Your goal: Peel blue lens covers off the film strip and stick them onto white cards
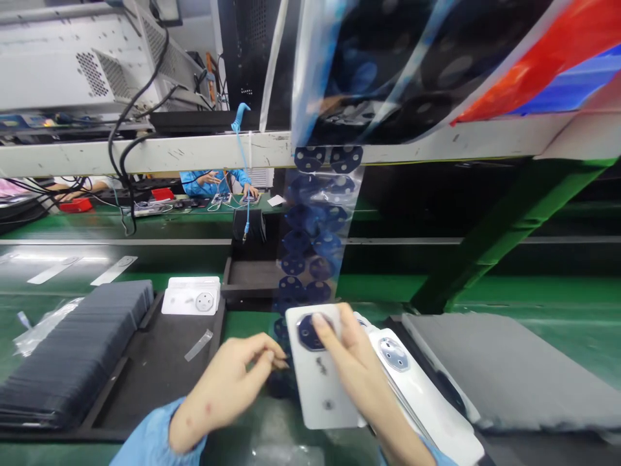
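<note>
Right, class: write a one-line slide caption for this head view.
Right hand presses a dark round sticker onto a white phone back cover; left hand pinches the sticker strip.

Two hands are seen near the camera: the left hand [233, 382] and the right hand [356, 372]. One white phone back cover [323, 382] is held, and one more white cover [417, 382] is seen under it. One long clear strip of round blue stickers [310, 252] is hung down the middle, with about twelve stickers counted on it. One stack of white covers [191, 298] is kept on the black tray [155, 369]. One big row of dark flat plates [77, 349] is laid at the left; they cannot be counted. One grey foam pad [509, 369] is seen at the right. One person in blue [213, 181] is seen far behind.
</note>
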The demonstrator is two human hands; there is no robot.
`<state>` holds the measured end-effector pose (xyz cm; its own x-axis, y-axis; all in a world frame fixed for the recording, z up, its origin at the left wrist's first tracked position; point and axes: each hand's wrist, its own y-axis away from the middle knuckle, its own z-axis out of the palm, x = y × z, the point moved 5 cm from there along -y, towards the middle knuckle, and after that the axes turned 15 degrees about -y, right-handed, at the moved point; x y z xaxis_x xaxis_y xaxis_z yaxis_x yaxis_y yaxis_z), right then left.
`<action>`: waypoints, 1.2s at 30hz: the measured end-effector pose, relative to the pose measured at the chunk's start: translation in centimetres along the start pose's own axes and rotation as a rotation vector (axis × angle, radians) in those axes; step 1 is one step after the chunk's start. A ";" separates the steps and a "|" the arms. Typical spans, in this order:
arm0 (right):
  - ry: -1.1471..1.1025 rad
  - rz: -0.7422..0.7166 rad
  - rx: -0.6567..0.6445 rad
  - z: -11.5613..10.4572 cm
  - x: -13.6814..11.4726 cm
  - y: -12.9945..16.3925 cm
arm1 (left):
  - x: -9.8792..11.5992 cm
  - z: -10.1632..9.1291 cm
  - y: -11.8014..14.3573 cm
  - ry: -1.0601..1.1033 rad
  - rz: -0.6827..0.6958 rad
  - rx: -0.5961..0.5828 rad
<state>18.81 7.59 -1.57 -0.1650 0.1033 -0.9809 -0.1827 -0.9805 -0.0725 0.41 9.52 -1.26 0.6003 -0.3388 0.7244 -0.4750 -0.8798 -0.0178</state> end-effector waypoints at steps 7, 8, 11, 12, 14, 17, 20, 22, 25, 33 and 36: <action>0.673 -0.042 0.100 -11.0 0.2 -2.1 | -14.7 -7.9 -5.2 -0.409 -0.287 0.433; 0.736 -0.027 0.113 -12.5 0.7 -2.5 | -16.6 -8.2 -5.5 -0.436 -0.299 0.431; 0.871 0.009 0.178 -15.6 2.6 -3.2 | -20.8 -8.0 -5.4 -0.514 -0.335 0.429; 0.907 0.012 0.195 -16.2 3.4 -3.3 | -21.6 -7.8 -5.2 -0.536 -0.344 0.433; 0.963 -0.014 0.216 -16.8 4.6 -3.4 | -22.6 -7.4 -4.8 -0.569 -0.356 0.449; 1.018 -0.138 0.236 -16.6 5.2 -3.2 | -22.8 -7.5 -4.4 -0.602 -0.350 0.491; 1.046 -0.312 0.239 -15.6 4.5 -2.4 | -22.1 -8.1 -4.3 -0.595 -0.326 0.547; 1.051 -0.426 0.214 -14.2 4.0 -1.2 | -21.3 -8.7 -4.2 -0.545 -0.326 0.589; 1.040 -0.575 0.116 -10.7 4.1 1.2 | -19.9 -9.6 -3.6 -0.399 -0.366 0.680; 0.996 -0.788 -0.197 -1.7 5.4 4.3 | -12.7 -7.7 -2.6 0.191 -0.290 0.285; 0.966 -0.788 -0.171 -1.0 5.3 3.6 | -10.1 -2.6 -3.2 0.314 -0.252 -0.116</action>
<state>18.28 4.40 -7.25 0.7200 0.5759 -0.3872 0.2307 -0.7248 -0.6492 -5.86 16.59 -6.75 0.4900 0.0162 0.8716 -0.4185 -0.8727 0.2516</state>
